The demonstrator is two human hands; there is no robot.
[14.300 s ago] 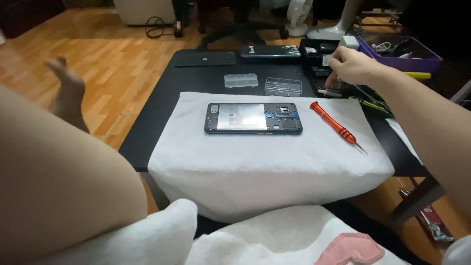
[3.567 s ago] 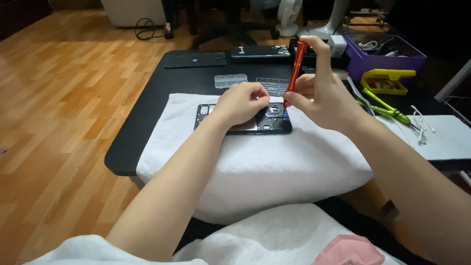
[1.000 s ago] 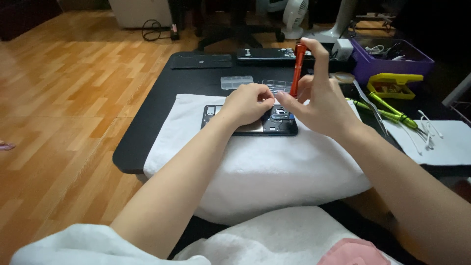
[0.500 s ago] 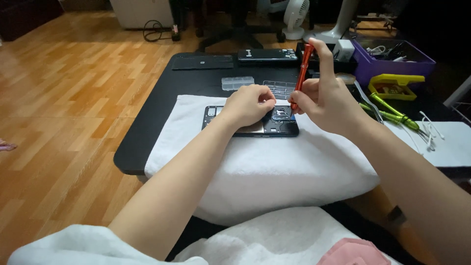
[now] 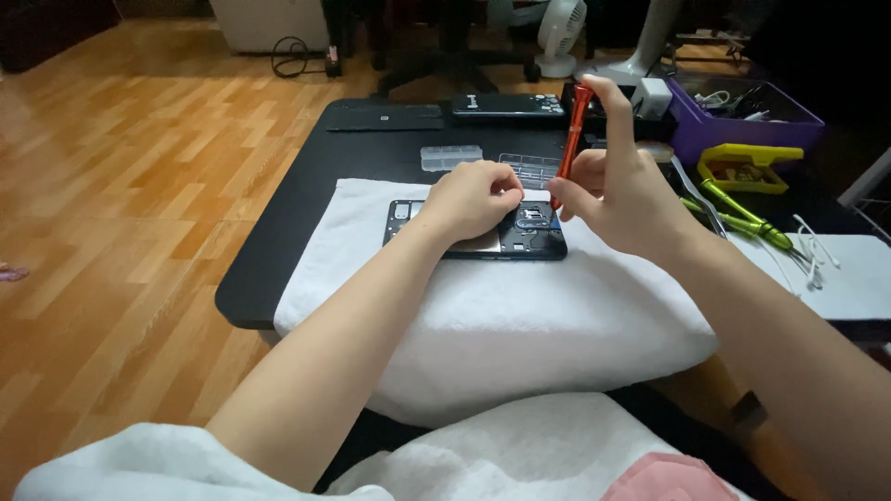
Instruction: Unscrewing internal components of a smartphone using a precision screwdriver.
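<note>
1. At the right edge of the opened smartphone (image 5: 534, 243), the right hand (image 5: 620, 199) grasps an orange screwdriver (image 5: 569, 139): the forefinger tip caps its top end and the thumb and other fingers pinch the shaft lower down. The tool stands nearly upright, leaning slightly, with its tip down at the phone's inner parts; the tip itself is too small to make out.
2. Just to the left, the left hand (image 5: 471, 198) rests on the phone with its fingers curled down, pressing on the frame. Whether the fingertips pinch any small part cannot be told, as they are hidden under the knuckles.
3. The phone lies flat, back cover off, dark frame and circuitry showing, lengthwise across a white folded towel (image 5: 520, 325) that drapes over the near edge of a low black table (image 5: 278, 250).
4. Beyond the hands, on the table, lie two clear plastic compartment boxes (image 5: 452, 156), a flat black panel (image 5: 385, 116) and a second dark phone (image 5: 506, 105).
5. Right of the right hand sit a purple bin (image 5: 742, 125) holding cables, a yellow tool case (image 5: 747, 167), green-handled tweezers (image 5: 742, 218) and a white sheet (image 5: 849, 278) with a white cable on it.
6. Around the table is a wooden plank floor (image 5: 121, 204), with a white fan (image 5: 561, 32) standing at the far side.
</note>
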